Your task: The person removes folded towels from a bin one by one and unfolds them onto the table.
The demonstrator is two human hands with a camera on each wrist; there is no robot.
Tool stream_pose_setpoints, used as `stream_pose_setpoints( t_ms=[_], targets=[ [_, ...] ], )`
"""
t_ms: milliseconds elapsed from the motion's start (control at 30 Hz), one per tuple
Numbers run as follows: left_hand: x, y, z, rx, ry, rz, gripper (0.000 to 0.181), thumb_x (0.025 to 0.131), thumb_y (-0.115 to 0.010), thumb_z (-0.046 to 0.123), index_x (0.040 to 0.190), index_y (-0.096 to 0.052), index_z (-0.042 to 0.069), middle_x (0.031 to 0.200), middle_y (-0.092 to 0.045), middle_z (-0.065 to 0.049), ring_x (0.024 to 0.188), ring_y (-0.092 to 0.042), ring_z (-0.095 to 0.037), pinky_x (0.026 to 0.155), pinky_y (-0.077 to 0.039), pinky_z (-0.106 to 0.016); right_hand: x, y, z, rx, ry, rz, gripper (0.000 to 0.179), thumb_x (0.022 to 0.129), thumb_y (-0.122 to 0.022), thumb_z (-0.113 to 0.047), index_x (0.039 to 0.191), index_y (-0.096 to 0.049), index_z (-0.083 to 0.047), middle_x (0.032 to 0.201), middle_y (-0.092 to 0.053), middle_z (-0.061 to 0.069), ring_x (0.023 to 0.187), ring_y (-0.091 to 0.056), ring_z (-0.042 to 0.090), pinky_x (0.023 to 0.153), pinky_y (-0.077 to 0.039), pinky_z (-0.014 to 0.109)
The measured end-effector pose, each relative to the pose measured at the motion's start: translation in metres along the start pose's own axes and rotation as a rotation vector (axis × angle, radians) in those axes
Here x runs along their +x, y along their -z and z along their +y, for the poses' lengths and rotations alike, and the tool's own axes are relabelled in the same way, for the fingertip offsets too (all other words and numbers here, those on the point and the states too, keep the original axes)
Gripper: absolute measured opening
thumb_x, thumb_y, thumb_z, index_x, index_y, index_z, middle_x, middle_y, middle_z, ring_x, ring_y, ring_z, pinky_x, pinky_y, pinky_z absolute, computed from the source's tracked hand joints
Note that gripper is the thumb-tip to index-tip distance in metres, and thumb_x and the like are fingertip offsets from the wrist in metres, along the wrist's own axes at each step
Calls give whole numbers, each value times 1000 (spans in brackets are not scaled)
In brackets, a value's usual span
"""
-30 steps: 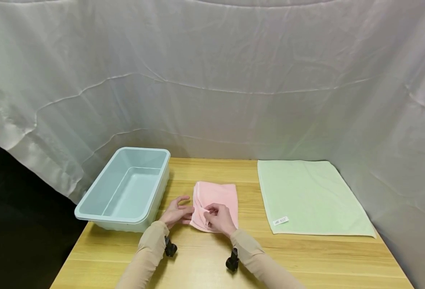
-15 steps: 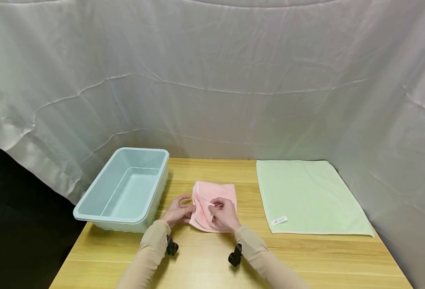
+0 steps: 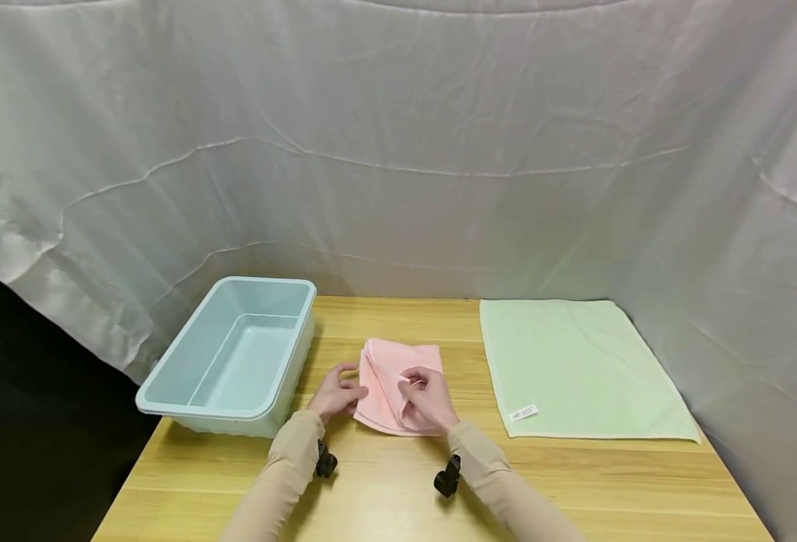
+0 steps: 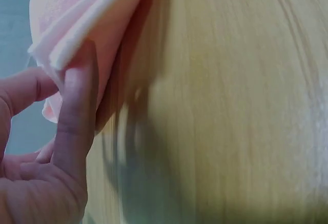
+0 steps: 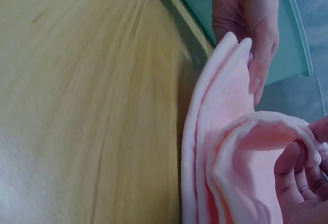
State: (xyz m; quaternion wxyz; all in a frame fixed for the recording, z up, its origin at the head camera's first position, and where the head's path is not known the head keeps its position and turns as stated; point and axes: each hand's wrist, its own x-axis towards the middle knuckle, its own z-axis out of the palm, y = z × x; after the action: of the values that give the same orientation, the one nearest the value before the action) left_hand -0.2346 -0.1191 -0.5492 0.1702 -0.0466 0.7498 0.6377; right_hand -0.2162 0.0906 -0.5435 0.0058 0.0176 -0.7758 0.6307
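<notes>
A pink towel (image 3: 391, 357), folded into several layers, lies on the wooden table in front of me. My right hand (image 3: 432, 399) pinches the edge of its upper layers and holds them raised in a curl, which the right wrist view shows as a looped flap (image 5: 256, 126). At the towel's left edge, my left hand (image 3: 336, 393) pinches the lower layers between thumb and finger. The left wrist view shows the left thumb (image 4: 77, 96) against the layered corner (image 4: 66, 49), with a finger on the other side.
A light blue plastic basin (image 3: 293, 361) stands on the left, close to my left hand. A pale green towel (image 3: 574, 369) with a white label (image 3: 524, 412) is spread flat at the right. Grey curtains (image 3: 398, 211) hang behind the wooden table (image 3: 371, 497).
My right hand has moved a little to the right, drawing the raised pink flap with it so that more of the layer beneath shows. The left hand stays at the towel's left edge.
</notes>
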Motion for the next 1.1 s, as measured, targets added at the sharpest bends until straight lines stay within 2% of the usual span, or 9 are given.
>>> stream_pose_setpoints(
  t_ms=[200,333,433,600,800,933,1100],
  targets=[
    [-2,5,0,37,-56,127,62,83,-65,-6,141,-42,-7,83,-58,-7,56,-53,-11,49,-45,-22,3,8,-1,37,-28,1,20,87,-67,-1,103,-67,10,85,-63,10,59,-54,7,49,-49,19],
    [-6,15,-1,152,-94,238,58,82,-63,-4,138,-48,-6,83,-58,-9,56,-52,-12,46,-45,-22,6,22,0,43,-27,50,21,89,-64,0,106,-66,12,85,-64,11,60,-55,8,51,-52,20],
    [-9,22,-1,244,-122,299,56,82,-63,-3,136,-50,-7,83,-58,-11,60,-53,-15,47,-46,-22,5,37,3,58,-41,106,22,89,-64,2,108,-66,14,85,-66,13,61,-57,10,53,-52,21],
    [-11,29,-2,303,-145,329,56,82,-62,-2,136,-48,-8,85,-59,-15,70,-57,-21,54,-47,-22,-2,69,12,48,-98,203,25,91,-63,2,112,-65,14,87,-69,15,59,-59,9,53,-52,21],
    [-12,35,-2,327,-166,339,54,84,-60,-3,136,-46,-9,88,-61,-20,71,-57,-22,58,-47,-25,-11,98,35,-73,-169,341,24,89,-64,-4,109,-69,8,83,-65,6,50,-57,5,50,-50,19],
    [-12,38,-3,310,-170,343,52,86,-57,-4,137,-45,-10,88,-58,-19,70,-55,-21,58,-45,-24,-18,107,41,-128,-189,365,25,87,-64,-6,109,-69,7,83,-61,5,48,-58,6,49,-51,19],
    [-12,38,-6,353,-175,353,49,89,-55,-3,137,-45,-10,90,-56,-20,78,-54,-26,67,-42,-26,-24,112,46,-191,-223,351,26,86,-64,-7,108,-69,7,78,-59,4,48,-59,6,48,-51,19]
  ],
)
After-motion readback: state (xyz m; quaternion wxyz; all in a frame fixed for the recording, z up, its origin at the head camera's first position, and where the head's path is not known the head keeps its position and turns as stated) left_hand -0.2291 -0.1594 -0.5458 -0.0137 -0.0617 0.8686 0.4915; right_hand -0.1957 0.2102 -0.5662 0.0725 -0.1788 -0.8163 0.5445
